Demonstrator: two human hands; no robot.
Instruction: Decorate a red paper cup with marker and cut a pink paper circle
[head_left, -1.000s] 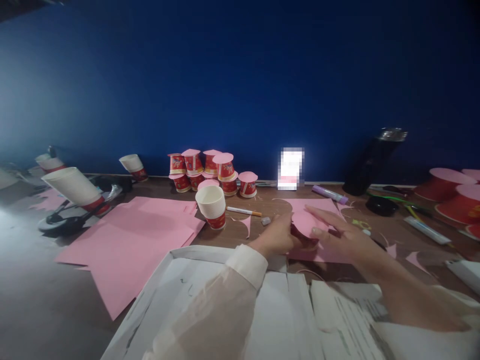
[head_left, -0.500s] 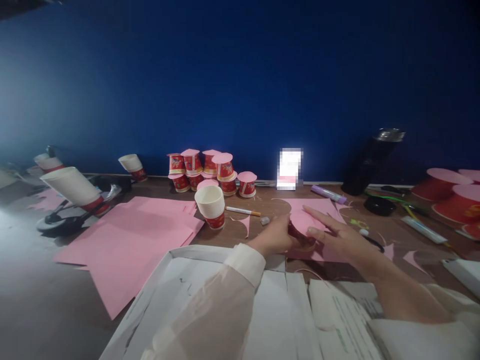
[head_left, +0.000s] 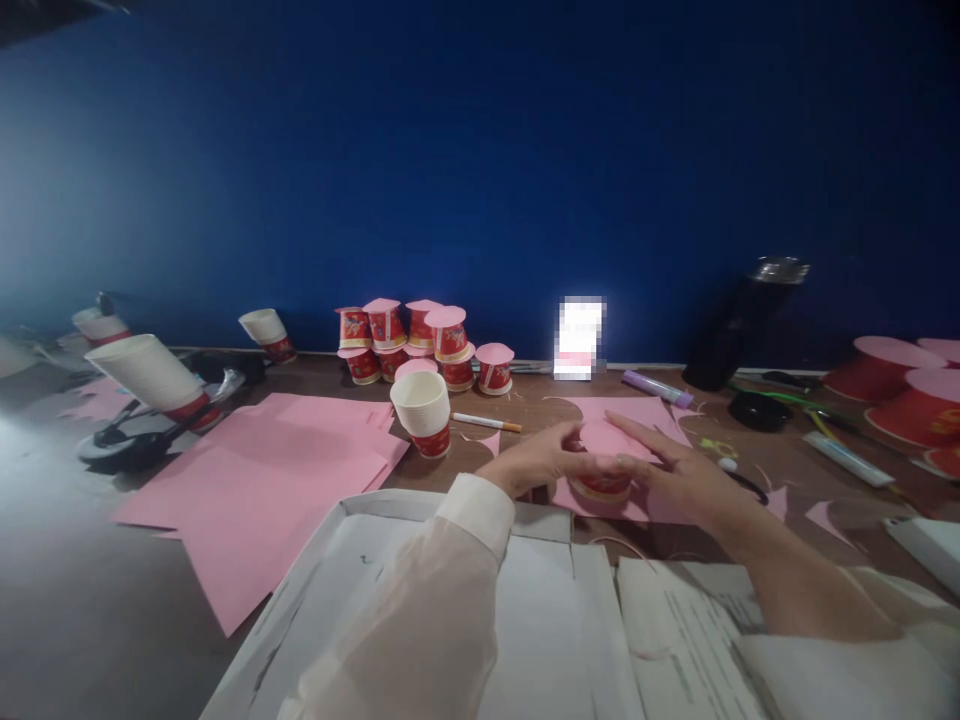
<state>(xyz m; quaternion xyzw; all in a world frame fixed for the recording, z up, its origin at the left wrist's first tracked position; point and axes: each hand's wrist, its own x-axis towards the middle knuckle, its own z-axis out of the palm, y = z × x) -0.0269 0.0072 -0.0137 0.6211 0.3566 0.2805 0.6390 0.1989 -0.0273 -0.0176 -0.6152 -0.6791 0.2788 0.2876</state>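
An upside-down red paper cup stands on a pink sheet at centre right, with a pink paper disc lying across its top. My left hand curls round the disc's left and near edge, its thumb stretched along the front. From the other side my right hand holds the disc's right edge, index finger reaching to the far rim and thumb close to the left thumb. Fingertips under the disc are partly hidden. Left of my hands stands an upright stack of white-lined red paper cups.
Disc-topped red cups are piled against the blue wall. Pink sheets lie left. Nearby are a red-and-white pen-like stick, a purple glue stick, a black bottle, paper scraps and a white box in front.
My left hand has shifted from the cup's side up to the disc's edge, its thumb now across the front. The cup's red side shows more. My right hand has hardly moved.
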